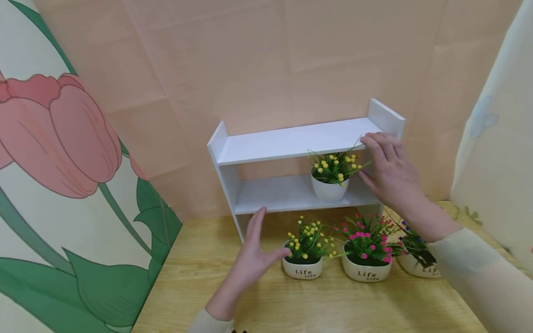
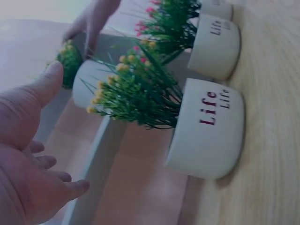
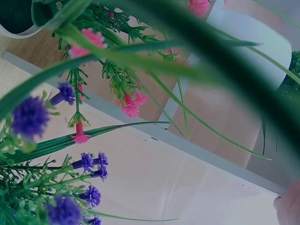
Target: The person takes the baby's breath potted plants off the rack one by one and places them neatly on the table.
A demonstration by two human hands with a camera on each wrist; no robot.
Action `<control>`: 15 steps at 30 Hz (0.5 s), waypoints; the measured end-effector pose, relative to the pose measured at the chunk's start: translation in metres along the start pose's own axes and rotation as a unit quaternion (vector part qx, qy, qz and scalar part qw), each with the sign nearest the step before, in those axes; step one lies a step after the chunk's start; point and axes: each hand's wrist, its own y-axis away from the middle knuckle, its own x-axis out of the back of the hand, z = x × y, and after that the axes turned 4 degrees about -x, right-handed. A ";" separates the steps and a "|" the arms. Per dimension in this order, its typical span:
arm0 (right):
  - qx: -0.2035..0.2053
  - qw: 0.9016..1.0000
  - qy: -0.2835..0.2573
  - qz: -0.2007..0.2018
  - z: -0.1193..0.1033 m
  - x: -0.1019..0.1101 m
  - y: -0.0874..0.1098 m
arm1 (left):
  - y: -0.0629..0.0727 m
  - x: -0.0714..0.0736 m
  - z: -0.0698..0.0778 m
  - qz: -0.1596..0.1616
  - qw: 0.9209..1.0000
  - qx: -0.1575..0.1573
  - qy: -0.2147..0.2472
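Observation:
A white pot of yellow flowers (image 1: 330, 188) stands on the lower board of a white two-tier shelf (image 1: 270, 192), right of its middle. Beside that pot is my right hand (image 1: 393, 169), its fingers by the front edge of the upper board and its thumb near the leaves. Whether it touches them I cannot tell. My left hand (image 1: 250, 263) holds nothing, with fingers extended and thumb spread. Its thumb points toward a second pot of yellow flowers (image 1: 303, 268), marked "Life", on the table. Only a fingertip (image 3: 288, 206) of my right hand shows in the right wrist view.
On the wooden table (image 1: 200, 277), right of the second yellow pot, stand a pot of pink flowers (image 1: 366, 272) and a pot of purple flowers (image 1: 416, 266), partly hidden by my right arm. A tan backdrop hangs behind the shelf. A tulip-printed panel (image 1: 62, 138) is at left.

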 end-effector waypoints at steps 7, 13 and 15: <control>0.000 1.000 0.003 0.001 0.001 -0.001 0.001 | -0.008 0.003 0.009 0.023 1.000 -0.001 -0.019; -0.001 1.000 0.003 0.000 0.003 -0.003 0.001 | -0.021 0.003 0.016 0.030 0.999 -0.006 -0.017; -0.003 1.000 0.003 -0.002 0.003 -0.003 0.001 | -0.025 0.003 0.018 0.032 0.999 -0.008 -0.016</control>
